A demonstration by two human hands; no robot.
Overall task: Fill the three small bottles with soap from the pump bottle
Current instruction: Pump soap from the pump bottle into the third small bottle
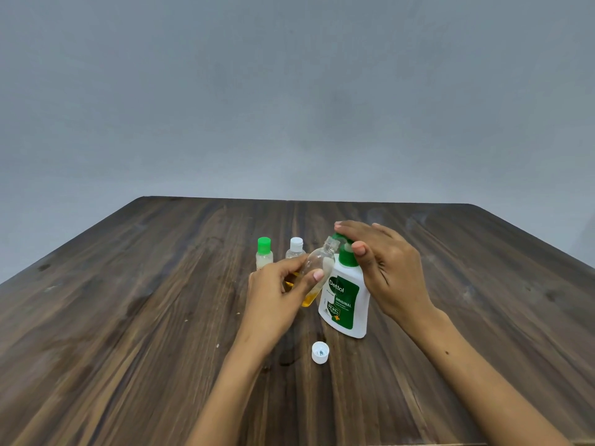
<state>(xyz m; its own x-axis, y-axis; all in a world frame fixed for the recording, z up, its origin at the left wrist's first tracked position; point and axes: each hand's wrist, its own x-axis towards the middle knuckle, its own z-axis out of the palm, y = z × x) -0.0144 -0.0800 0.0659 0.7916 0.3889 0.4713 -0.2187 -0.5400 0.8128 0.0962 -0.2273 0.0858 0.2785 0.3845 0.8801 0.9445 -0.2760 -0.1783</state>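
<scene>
A white pump bottle (pixel 346 300) with a green label and green pump stands on the wooden table (pixel 128 317). My right hand (pixel 386 268) lies over the pump head, fingers flat on top. My left hand (pixel 280 294) holds a clear small bottle (pixel 317 268) tilted, its open neck up against the pump spout. Some yellow soap sits in its lower end. Its white cap (pixel 320 352) lies on the table in front. Behind stand a small bottle with a green cap (pixel 264 254) and a small bottle with a white cap (pixel 295 249), partly hidden by my left hand.
The dark wooden table ends at a grey wall (pixel 289 91) behind the bottles. Bare wood stretches to the left and right of my hands. A few small specks lie on the table at the left.
</scene>
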